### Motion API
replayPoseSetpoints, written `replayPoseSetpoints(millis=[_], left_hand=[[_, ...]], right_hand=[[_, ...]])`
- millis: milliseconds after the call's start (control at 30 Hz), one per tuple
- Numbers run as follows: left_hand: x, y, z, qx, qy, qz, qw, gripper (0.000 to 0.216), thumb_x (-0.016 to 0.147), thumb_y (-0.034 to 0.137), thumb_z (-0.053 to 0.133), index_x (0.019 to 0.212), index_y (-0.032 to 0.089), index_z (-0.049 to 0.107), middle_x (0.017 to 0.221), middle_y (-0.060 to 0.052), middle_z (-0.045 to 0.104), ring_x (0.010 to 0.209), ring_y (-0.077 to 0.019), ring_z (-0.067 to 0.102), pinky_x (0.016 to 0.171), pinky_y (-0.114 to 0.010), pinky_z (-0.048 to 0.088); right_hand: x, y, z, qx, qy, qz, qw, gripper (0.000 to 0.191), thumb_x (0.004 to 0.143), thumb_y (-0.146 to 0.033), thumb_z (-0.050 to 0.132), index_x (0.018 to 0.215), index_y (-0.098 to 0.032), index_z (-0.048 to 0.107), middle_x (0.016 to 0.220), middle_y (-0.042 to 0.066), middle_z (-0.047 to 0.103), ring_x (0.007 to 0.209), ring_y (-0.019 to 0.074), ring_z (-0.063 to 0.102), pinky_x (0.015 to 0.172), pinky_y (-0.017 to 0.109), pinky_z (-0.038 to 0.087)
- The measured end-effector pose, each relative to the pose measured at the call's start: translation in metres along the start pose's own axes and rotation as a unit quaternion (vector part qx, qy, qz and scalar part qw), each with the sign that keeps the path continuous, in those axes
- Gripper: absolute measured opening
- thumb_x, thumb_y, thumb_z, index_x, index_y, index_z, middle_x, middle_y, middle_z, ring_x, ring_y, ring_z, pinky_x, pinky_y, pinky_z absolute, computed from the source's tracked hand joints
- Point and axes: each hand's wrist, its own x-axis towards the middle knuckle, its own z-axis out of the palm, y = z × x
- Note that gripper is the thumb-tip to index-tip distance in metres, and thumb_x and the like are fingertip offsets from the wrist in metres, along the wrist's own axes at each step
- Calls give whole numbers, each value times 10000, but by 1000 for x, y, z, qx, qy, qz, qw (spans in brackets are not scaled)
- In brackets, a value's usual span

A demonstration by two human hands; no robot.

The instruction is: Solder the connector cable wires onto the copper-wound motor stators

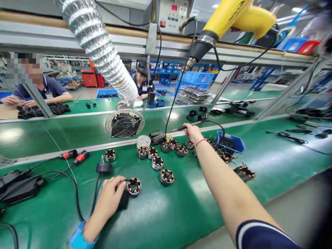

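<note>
My left hand (111, 193) is closed, thumb and fingers pinched on a black part (123, 201) mostly hidden under it. Touching or right beside the fingertips is a motor stator (134, 187) with copper windings. My right hand (192, 132) reaches forward, wrapped round the handle of a soldering iron (178, 129) whose tip points left toward a dark iron stand (156, 137). Several more stators (167, 176) stand on the green bench between the hands. Beyond my left hand, a round black cap (104, 168) with a cable and coloured wires lies next to another stator (110, 155).
A fume fan (126, 126) hangs from a foil duct (103, 52). A yellow heat gun (220, 24) hangs overhead. A blue bin (230, 142) stands behind my right forearm. Black adapters with cables (23, 186) lie left. Two people sit across the bench.
</note>
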Motion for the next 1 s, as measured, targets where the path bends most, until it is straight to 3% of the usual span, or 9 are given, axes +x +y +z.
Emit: replayPoseSetpoints(millis=[133,233,400,500,533,667,767,900,1000], left_hand=[[0,3,-1,-2,-11,8,1000,351,909,415,358,918,216,646,850,-53,662,867,-240,560,835,-379,405],[0,5,0,4,-3,21,1000,316,919,372,362,863,209,627,828,-50,654,838,-226,560,819,-375,399],[2,-1,-7,101,92,61,989,302,936,293,377,861,195,652,864,-71,672,870,-234,545,812,-399,361],[12,-6,-19,214,166,57,961,336,951,269,353,874,181,668,874,-100,673,905,-270,517,804,-434,336],[18,-7,-24,245,187,44,950,336,949,260,351,885,173,670,894,-112,665,921,-283,506,803,-441,336],[49,-6,-42,273,209,18,939,357,891,231,450,1208,133,581,1223,-178,552,1119,-352,441,904,-491,344],[66,-1,-47,251,139,29,957,426,852,320,547,1243,152,563,1272,-175,536,1148,-363,469,940,-514,369],[56,-5,-57,239,116,34,964,517,892,408,510,1349,169,465,1362,-137,506,1225,-267,491,1016,-407,399],[22,-28,-90,261,163,-2,951,495,938,399,426,1393,204,407,1447,-91,437,1335,-180,407,1085,-312,356]], right_hand=[[-7,2,19,32,-38,46,998,297,923,-333,587,1144,-135,577,1099,75,611,912,171,624,771,349,556],[-24,0,30,66,-77,82,991,255,933,-325,570,1099,-132,576,1005,50,615,799,134,615,674,289,548],[-95,-1,41,147,-138,60,978,87,941,-213,436,982,-167,497,878,31,581,624,78,561,513,185,470],[-155,9,43,186,-188,-16,964,294,812,-184,596,1078,-235,479,1032,7,612,637,55,569,531,161,465],[-174,15,44,183,-221,-75,955,362,789,-200,620,1120,-234,479,1052,20,617,635,62,574,527,169,466],[-229,56,56,94,-349,-217,907,388,846,-289,587,1203,-231,447,1015,49,639,654,109,603,563,241,518],[-245,92,68,-5,-372,-343,863,329,897,-250,495,1224,-227,464,999,70,648,697,142,626,658,318,564],[-248,122,77,-119,-428,-486,753,278,907,-203,452,1158,-244,563,992,70,658,774,186,660,724,371,582],[-241,129,80,-148,-424,-502,739,261,921,-261,456,1151,-244,576,1063,87,644,813,198,674,732,377,596]])
